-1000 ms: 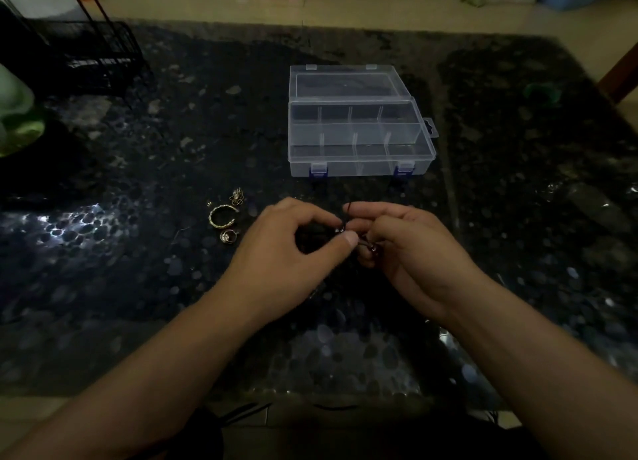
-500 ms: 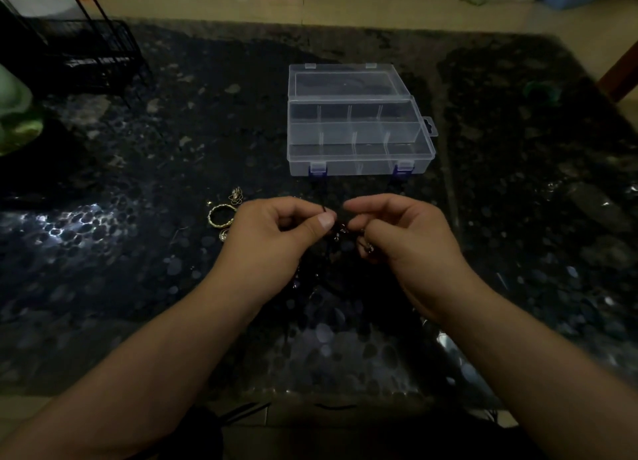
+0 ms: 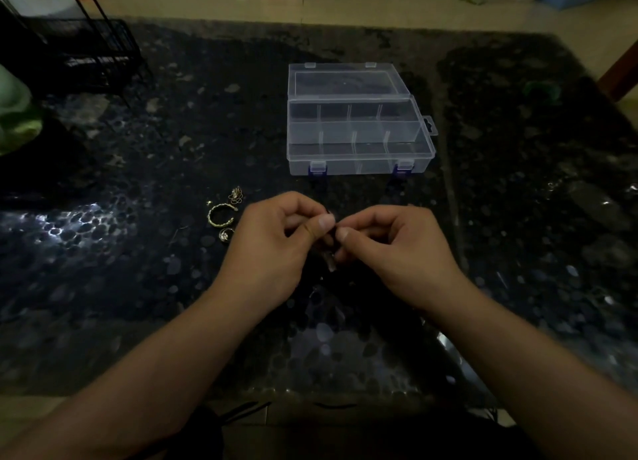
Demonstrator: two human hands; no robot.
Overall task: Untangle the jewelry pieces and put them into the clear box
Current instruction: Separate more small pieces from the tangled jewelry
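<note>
Closer together than before, left hand (image 3: 276,242) and right hand (image 3: 397,249) pinch a dark jewelry tangle (image 3: 329,249) over the black pebbled table (image 3: 138,287), near the clear box (image 3: 359,162); beige floor beyond.

Bare table (image 3: 345,190) separates hands from clear box (image 3: 359,149); rings (image 3: 222,216) left.

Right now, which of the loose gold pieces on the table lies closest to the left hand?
The small ring, just off the left hand. The open gold bangle lies farther out, and the little chain cluster sits beyond it, toward the clear box.
</note>
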